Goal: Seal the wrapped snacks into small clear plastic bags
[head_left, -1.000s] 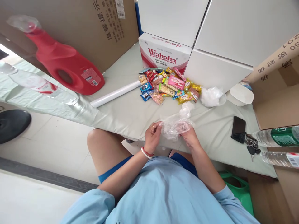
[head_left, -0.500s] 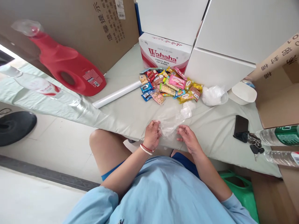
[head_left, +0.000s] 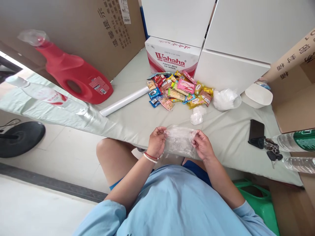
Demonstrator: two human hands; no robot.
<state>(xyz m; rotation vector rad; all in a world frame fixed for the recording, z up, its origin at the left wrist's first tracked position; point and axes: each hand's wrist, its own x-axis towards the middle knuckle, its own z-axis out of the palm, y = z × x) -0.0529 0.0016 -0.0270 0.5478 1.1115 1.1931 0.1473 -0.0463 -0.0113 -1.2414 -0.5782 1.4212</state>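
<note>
L hand (head_left: 157, 141) & R hand (head_left: 203, 145) pinch opp. edges of clear plastic film (head_left: 180, 142), just below ctr of frame; bunched ~1 s ago, now spread betw. them, so width shows.

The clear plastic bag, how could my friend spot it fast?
Find the blue shirt at the bottom. Above it, the left hand and right hand hold the clear plastic bag between them. It's spread out, unlike the crumpled white plastic beyond.
</note>
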